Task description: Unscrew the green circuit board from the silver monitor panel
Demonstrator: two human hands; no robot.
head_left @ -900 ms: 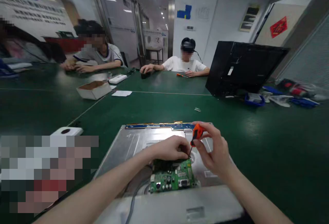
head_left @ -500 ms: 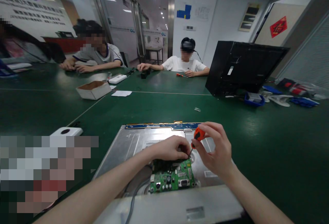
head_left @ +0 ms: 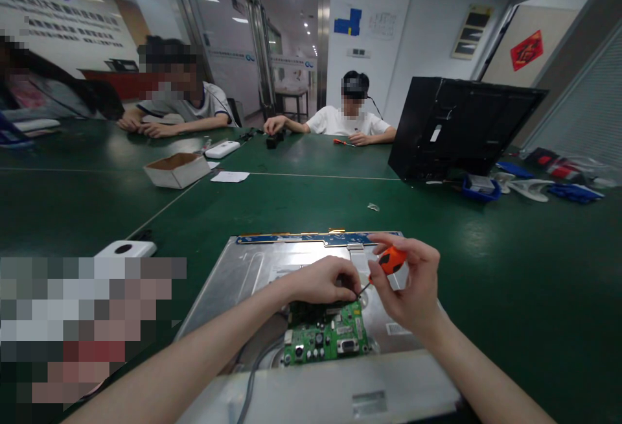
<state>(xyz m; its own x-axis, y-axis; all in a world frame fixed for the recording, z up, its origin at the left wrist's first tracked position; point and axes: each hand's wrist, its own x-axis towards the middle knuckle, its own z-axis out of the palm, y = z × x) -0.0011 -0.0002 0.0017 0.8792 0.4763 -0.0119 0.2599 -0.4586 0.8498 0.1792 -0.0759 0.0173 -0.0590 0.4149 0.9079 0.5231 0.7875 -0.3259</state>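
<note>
Bearings are taken from the green circuit board [head_left: 328, 336], with 12 o'clock pointing away from the wearer. The board lies component side up on a metal panel [head_left: 228, 281], part of its far edge hidden. An orange-handled screwdriver [head_left: 392, 260] stands tilted at the board's 1 o'clock corner, tip down, handle leaning toward 2 o'clock. The right hand [head_left: 413, 281], at 2 o'clock, has its grip pinching the handle between thumb and fingers. The left hand [head_left: 335, 279], at 12 o'clock, has curled fingers beside the screwdriver's tip; whether its grip pinches anything cannot be told. A grey cable [head_left: 253, 372] runs at 8 o'clock. A blue strip [head_left: 291, 238] borders the panel's far edge. Farther out on the green table [head_left: 525, 268]: a white device [head_left: 127, 247] at 10 o'clock, an open box [head_left: 179, 174] toward 11, a black monitor [head_left: 461, 126] at 1. A seated co-worker [head_left: 340, 122] occupies 12 o'clock.
</note>
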